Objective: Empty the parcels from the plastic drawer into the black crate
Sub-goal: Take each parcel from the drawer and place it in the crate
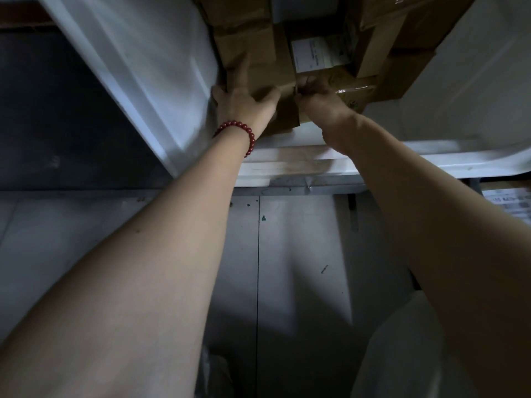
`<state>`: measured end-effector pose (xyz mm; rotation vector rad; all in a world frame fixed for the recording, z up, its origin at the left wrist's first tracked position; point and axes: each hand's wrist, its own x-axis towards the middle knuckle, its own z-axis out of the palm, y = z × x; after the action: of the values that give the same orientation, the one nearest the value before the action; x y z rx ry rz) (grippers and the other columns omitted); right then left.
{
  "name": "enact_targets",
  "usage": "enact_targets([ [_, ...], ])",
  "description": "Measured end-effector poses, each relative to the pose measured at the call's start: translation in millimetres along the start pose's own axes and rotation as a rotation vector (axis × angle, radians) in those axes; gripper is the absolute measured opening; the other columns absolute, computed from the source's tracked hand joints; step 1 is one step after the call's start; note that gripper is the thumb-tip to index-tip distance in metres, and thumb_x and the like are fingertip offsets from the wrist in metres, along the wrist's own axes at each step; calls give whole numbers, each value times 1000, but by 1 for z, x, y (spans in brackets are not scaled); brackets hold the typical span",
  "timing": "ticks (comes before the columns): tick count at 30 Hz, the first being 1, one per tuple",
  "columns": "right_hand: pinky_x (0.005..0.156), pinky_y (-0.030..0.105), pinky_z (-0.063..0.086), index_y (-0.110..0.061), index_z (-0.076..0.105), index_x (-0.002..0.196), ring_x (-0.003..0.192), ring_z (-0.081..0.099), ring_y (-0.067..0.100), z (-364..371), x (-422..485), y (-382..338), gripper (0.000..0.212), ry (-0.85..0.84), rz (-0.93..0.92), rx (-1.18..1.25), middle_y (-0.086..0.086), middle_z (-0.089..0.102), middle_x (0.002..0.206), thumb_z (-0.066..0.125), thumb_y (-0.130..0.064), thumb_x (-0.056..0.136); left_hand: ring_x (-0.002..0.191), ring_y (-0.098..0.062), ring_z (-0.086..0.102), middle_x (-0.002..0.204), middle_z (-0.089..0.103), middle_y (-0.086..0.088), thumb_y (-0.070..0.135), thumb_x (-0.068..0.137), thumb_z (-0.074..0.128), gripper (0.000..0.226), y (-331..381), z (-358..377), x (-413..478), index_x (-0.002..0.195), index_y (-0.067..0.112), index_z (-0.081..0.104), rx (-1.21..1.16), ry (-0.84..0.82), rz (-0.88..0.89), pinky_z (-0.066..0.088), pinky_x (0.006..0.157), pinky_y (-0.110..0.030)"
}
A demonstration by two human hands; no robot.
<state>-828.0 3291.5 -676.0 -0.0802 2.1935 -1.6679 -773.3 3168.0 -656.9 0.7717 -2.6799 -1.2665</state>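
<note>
You had both arms stretched forward into the drawer (149,81), and the parcels (373,30) were still packed in it, brown cartons lying tight against one another. The nearest one, a plain box (267,73), sat against the drawer's left wall with its long axis running away from you, into the drawer. That was what the lift turned on: the box lay between your hands, so it had to come back toward you along that axis, not sideways.

Your left hand (244,101), the one with the bracelet (238,130), was spread over the near left part of the box. The forefinger lay straight along the top, and the thumb reached across toward the near edge. It pressed on the box more than it clasped it, though blur hid the outer fingers.

Your right hand (319,101) had its fingers curled in a pinch at the near right corner of the box, where it met a labelled parcel (316,56). I judged that it held the box's edge. The frame was too soft to rule out the neighbour.

Both hands were equally near. The left held more surface, so the right probably needed a fuller hold before the box came free.

A dark shape (57,110) lay left of the drawer. I could not tell whether that was the crate.
</note>
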Motion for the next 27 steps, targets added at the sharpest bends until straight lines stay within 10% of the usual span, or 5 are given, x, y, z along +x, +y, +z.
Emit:
enact_targets([
  [4, 56, 16, 44, -17, 34, 136, 86, 52, -1, 5, -26, -15, 37, -22, -21, 160, -9, 54, 105, 39, -6, 101, 109, -17, 46, 147, 20, -10, 44, 88, 62, 72, 5, -10, -20, 149, 40, 24, -220, 79, 54, 30, 63, 8],
  [10, 85, 47, 47, -25, 34, 131, 116, 53, 22, 3, -68, -34, 35, -1, -32, 255, -4, 52, 130, 39, -9, 100, 134, -22, 37, 149, 27, -5, 47, 71, 78, 98, 11, -29, -51, 148, 42, 19, -227, 120, 75, 27, 96, -16],
  [16, 85, 42, 53, -27, 37, 129, 101, 55, 10, -6, -106, -48, 32, -12, -83, 316, -9, 51, 121, 45, -16, 100, 131, -22, 44, 146, 43, 0, 63, 62, 77, 107, 16, -52, -81, 147, 22, 25, -203, 130, 25, 40, 107, -40],
  [27, 77, 31, 54, -37, 40, 138, 111, 51, 8, -31, -213, -38, 48, -107, -100, 301, -10, 43, 129, 50, -12, 98, 127, -16, 40, 141, 41, 4, 42, 62, 86, 90, 15, -80, -160, 137, 31, 37, -113, 62, 235, 34, 97, -23],
])
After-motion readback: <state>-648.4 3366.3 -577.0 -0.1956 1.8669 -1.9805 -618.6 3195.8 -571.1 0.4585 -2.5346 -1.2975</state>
